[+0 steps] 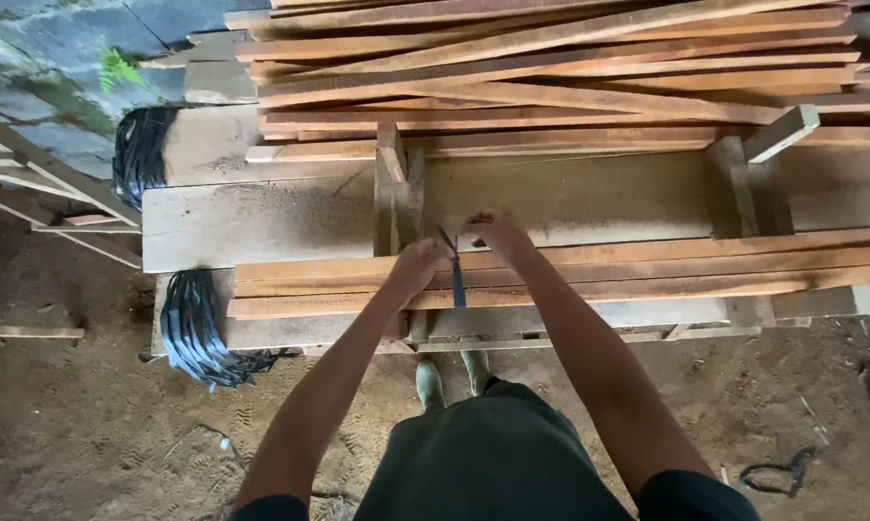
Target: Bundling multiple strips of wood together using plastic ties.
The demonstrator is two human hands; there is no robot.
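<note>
- The dirt floor [88, 425] takes up the whole near part of the view, brown and loose with tread marks; it lies open to the left of the person and again to the right, with only small scraps and a dark curved bit of strap [774, 475] near the right edge.
- The tabletop [261, 217] is a wide, pale, dusty plank bench running across the view; its left end stops well short of the frame's left edge, and its near edge faces the person's legs.
- A big heap of reddish wooden slats [551, 68] covers the far side, too tangled to count.
- About four long slats [647, 270] lie side by side along the near edge of the tabletop, reaching out past the right of the frame.
- Two bundles of black straps [199, 333] hang off the left end, one far, one near.
- Two upright wooden blocks stand on the tabletop, one mid [396, 193] and one right.
- The left hand [418, 265] is curled shut and the right hand [498, 232] pinches closed; both grip one thin black strap [454, 270], which lies crosswise over the near slats, just in front of the middle block.
- Two green boots [449, 376] show below the near edge.
</note>
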